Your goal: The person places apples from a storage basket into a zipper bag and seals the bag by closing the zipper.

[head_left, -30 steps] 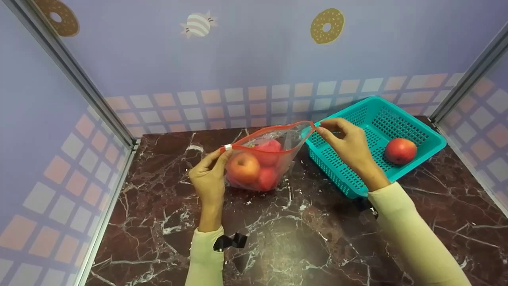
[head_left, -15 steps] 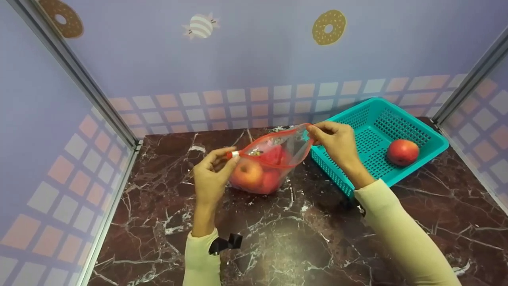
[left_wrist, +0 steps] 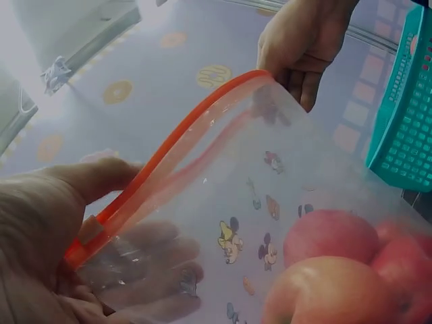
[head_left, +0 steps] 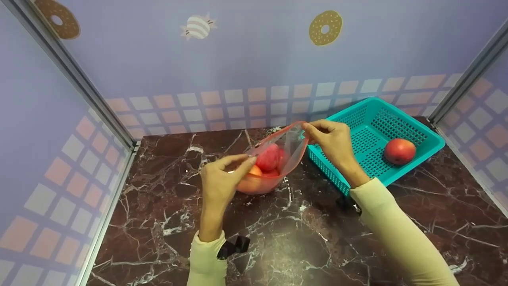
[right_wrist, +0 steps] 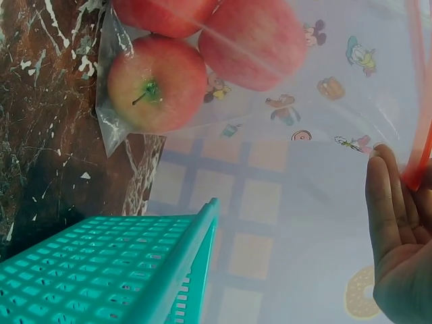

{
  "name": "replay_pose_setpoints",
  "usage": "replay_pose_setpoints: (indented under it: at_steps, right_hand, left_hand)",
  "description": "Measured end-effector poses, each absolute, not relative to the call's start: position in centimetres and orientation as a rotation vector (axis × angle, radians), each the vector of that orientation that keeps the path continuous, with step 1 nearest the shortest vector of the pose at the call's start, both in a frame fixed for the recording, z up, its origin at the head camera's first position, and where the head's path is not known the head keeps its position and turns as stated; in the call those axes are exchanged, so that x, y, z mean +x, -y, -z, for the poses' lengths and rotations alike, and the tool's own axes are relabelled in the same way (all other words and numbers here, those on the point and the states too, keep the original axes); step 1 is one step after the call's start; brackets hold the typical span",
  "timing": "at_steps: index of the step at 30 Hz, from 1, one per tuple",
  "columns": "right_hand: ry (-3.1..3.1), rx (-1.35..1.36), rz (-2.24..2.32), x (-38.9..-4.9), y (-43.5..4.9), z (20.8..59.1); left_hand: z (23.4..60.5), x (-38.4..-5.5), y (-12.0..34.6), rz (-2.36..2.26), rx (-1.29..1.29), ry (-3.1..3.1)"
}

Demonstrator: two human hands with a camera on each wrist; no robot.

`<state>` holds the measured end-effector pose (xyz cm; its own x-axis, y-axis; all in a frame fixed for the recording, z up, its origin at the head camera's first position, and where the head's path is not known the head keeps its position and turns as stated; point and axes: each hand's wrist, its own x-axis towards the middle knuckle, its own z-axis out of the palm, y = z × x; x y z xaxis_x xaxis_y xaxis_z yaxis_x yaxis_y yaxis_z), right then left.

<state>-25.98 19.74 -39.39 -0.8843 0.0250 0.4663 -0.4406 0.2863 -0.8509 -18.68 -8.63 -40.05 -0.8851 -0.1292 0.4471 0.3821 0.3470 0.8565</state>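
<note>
A clear zip bag [left_wrist: 250, 172] with an orange-red zip edge and small cartoon prints stands on the table with its mouth spread apart. Several red apples [head_left: 268, 158] lie at its bottom. My left hand [head_left: 220, 182] pinches the left part of the mouth, thumb on the zip edge and fingers seen through the plastic behind it in the left wrist view. Close to that thumb sits the zip slider [left_wrist: 90, 231]. At the opposite corner, my right hand [head_left: 334, 141] pinches the zip edge between thumb and fingers.
A teal perforated basket [head_left: 410, 118] stands at the right, holding one red apple [head_left: 400, 151]. Its left side is close beside the bag and below my right hand. A patterned wall [head_left: 254, 59] rises behind the dark marbled table [head_left: 285, 238].
My left hand has moved right along the bag's edge, and my right hand has shifted slightly left. The mouth gapes wider, showing the apples more openly. Basket and its apple stay put.
</note>
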Motion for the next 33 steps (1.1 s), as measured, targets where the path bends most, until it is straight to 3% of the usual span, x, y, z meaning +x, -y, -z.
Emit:
replay_pose_setpoints:
  at_steps: [7, 20, 33]
  right_hand:
    - [2.178, 0.357, -1.623, -26.1, -19.7, 39.3]
    - [2.287, 0.472, -1.587, -25.3, -20.3, 38.7]
    - [2.396, 0.371, -1.177, -24.6, -28.9, 38.8]
  left_hand:
    - [40.7, -19.0, 8.2, 1.548, -0.222, 2.111]
    - [41.0, -19.7, 6.4, 2.029, -0.014, 1.671]
    - [40.9, -19.5, 6.0, 2.113, -0.016, 1.615]
